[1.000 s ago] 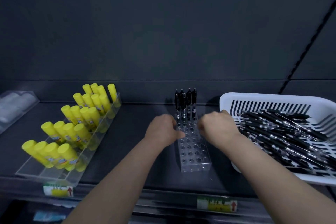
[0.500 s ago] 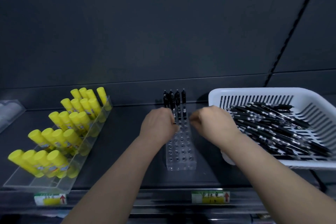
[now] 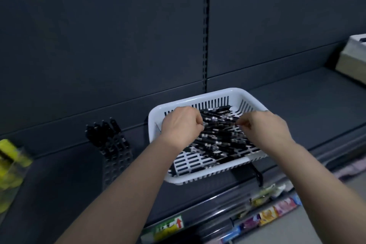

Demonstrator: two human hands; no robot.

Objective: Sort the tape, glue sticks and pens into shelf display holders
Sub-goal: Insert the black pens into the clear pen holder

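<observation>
Two bare hands hover over a white basket (image 3: 208, 96) that sits on a dark shelf (image 3: 297, 109), just below the middle of the view toward 5 o'clock. Black pens (image 3: 217, 136) lie heaped inside it, crossing one another. The left hand (image 3: 182, 125) is at the basket's 10 o'clock corner with its fingers curled down against the heap. Its fingertips are hidden, so I cannot tell whether it has hold of anything. The right hand (image 3: 265, 130), at the basket's 2 o'clock side, brings thumb and forefinger together and seems to pinch the end of one of the pens.

At 9 o'clock from the basket, apart from it, stands a clear holder (image 3: 116, 164) drilled with rows of holes. Four standing pens (image 3: 103, 132) fill its far row, upright. Yellow glue sticks (image 3: 9, 150) blur at the far 9 o'clock edge. A green price label (image 3: 170, 226) sits on the shelf lip at 6 o'clock, and pale boxes (image 3: 354, 55) rest at 2 o'clock.
</observation>
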